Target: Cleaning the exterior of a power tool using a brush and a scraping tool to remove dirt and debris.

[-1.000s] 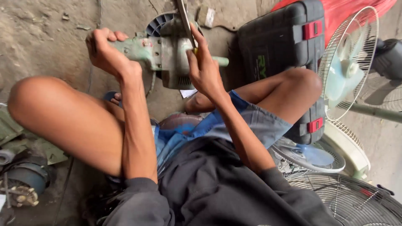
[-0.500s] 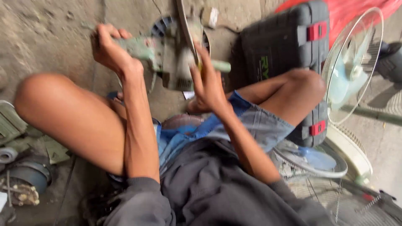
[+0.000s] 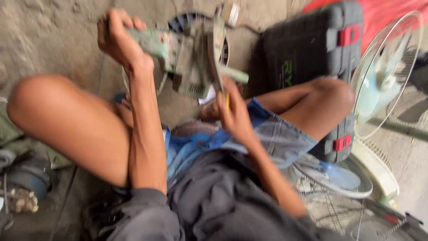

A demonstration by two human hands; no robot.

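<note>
Two hands work a green grinder [image 3: 187,62]: left hand [image 3: 118,38] grips its body, right hand [image 3: 232,114], fingers curled, holds a thin tool beside a dark case [image 3: 312,58].

A power tool [image 3: 187,62] sits ahead between the knees, tool case [image 3: 312,58] right of it, fan [image 3: 379,85] farther right.

My dark grey long-sleeved cotton top [image 3: 214,209] has sleeves pushed up past my elbows; faded blue denim shorts [image 3: 267,138] sit at its twelve o'clock. Forearms, knees bare.
</note>
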